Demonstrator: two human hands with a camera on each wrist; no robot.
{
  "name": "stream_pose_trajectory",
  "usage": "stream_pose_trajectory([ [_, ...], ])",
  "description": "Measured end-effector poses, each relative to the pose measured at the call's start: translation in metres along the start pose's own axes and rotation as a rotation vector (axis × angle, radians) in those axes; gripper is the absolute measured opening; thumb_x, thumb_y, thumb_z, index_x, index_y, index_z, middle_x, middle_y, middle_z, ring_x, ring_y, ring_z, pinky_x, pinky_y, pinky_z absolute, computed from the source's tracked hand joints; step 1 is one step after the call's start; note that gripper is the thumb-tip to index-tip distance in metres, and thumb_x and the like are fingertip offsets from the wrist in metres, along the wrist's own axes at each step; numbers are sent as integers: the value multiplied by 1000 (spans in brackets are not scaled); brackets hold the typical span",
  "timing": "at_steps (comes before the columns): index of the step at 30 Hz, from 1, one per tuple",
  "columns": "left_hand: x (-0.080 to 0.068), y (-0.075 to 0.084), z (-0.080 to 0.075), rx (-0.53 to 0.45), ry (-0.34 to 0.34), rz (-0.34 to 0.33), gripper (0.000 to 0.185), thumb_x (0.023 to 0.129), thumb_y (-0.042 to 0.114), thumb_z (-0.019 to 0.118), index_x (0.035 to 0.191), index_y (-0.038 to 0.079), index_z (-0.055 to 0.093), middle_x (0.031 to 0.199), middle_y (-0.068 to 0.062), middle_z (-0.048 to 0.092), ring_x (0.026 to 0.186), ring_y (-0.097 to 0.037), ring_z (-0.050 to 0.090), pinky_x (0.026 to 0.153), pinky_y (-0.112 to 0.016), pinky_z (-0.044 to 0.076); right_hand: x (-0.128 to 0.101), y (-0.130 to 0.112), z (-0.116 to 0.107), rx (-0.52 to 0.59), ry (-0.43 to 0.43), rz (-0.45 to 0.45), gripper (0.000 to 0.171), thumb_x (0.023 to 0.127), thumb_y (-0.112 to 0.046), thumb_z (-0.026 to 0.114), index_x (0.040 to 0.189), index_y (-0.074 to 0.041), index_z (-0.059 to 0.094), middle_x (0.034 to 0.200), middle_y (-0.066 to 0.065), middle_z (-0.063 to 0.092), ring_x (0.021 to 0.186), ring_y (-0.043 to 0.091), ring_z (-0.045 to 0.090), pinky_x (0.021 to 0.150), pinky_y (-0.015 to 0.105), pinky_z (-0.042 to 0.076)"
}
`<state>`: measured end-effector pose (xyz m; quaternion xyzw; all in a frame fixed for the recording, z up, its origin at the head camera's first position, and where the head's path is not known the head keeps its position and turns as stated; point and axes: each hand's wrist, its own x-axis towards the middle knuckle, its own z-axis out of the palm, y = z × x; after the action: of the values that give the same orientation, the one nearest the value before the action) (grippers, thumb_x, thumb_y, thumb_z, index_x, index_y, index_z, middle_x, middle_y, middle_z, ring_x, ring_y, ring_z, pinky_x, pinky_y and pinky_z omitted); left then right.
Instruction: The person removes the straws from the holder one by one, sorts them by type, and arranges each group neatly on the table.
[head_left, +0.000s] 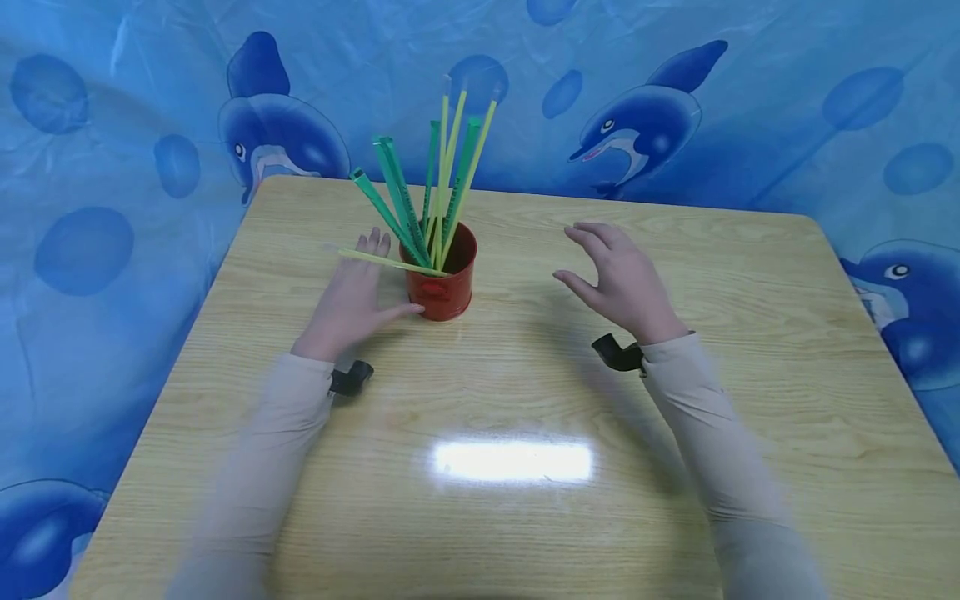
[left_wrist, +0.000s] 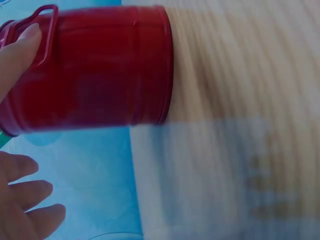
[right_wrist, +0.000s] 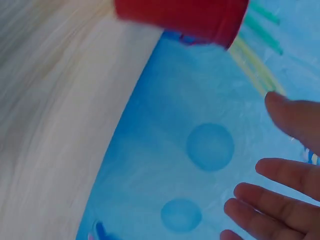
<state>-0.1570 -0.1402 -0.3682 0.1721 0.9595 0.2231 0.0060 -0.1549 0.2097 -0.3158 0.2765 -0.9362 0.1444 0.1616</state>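
A small red metal bucket [head_left: 442,296] stands upright on the table, holding several flat green sticks [head_left: 400,187] with dark print and several slim yellow sticks [head_left: 471,179]. One yellow stick [head_left: 382,260] leans out low over the rim to the left. My left hand [head_left: 351,296] is at the bucket's left side, fingers spread. Its thumb [left_wrist: 25,47] overlaps the bucket's wire handle in the left wrist view, and the other fingers are away from the wall. To the bucket's right, my right hand [head_left: 621,279] hovers over the table with fingers apart and nothing in it.
The pale wooden table [head_left: 517,383] carries a bright light reflection near its front. A blue sheet [head_left: 420,50] with dolphins hangs behind the far edge and shows past both sides. Each wrist wears a black camera mount [head_left: 618,352].
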Motion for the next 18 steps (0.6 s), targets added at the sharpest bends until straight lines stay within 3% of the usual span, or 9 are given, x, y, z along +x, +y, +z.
stream_pose_trajectory([
  [3, 0, 7, 6, -67, 21, -22, 103, 81, 52, 68, 151, 5, 8, 157, -12, 5, 143, -29, 4, 117, -46, 7, 6, -16, 4, 77, 54, -58, 52, 83, -18, 74, 126, 6, 55, 126, 23, 54, 117, 36, 50, 99, 49, 43],
  [10, 4, 13, 22, -280, 71, -95, 108, 77, 55, 70, 152, 13, 5, 156, -9, 14, 141, -29, 17, 113, -51, 23, 24, -45, 16, 252, 107, -98, 43, 81, -10, 75, 119, 4, 61, 118, 18, 60, 111, 30, 54, 97, 42, 46],
  [14, 12, 16, 30, -438, 151, -80, 103, 75, 50, 76, 152, 16, 16, 151, -8, 31, 137, -28, 29, 110, -50, 29, 33, -60, 28, 350, 109, -124, 38, 81, -10, 75, 115, 3, 63, 113, 16, 63, 107, 27, 57, 95, 38, 48],
  [18, 16, 18, 36, -502, 216, -66, 93, 75, 40, 79, 148, 15, 27, 144, -9, 41, 134, -26, 34, 110, -48, 30, 42, -73, 41, 424, 113, -141, 34, 81, -11, 75, 111, 2, 66, 107, 14, 66, 101, 25, 61, 91, 36, 50],
])
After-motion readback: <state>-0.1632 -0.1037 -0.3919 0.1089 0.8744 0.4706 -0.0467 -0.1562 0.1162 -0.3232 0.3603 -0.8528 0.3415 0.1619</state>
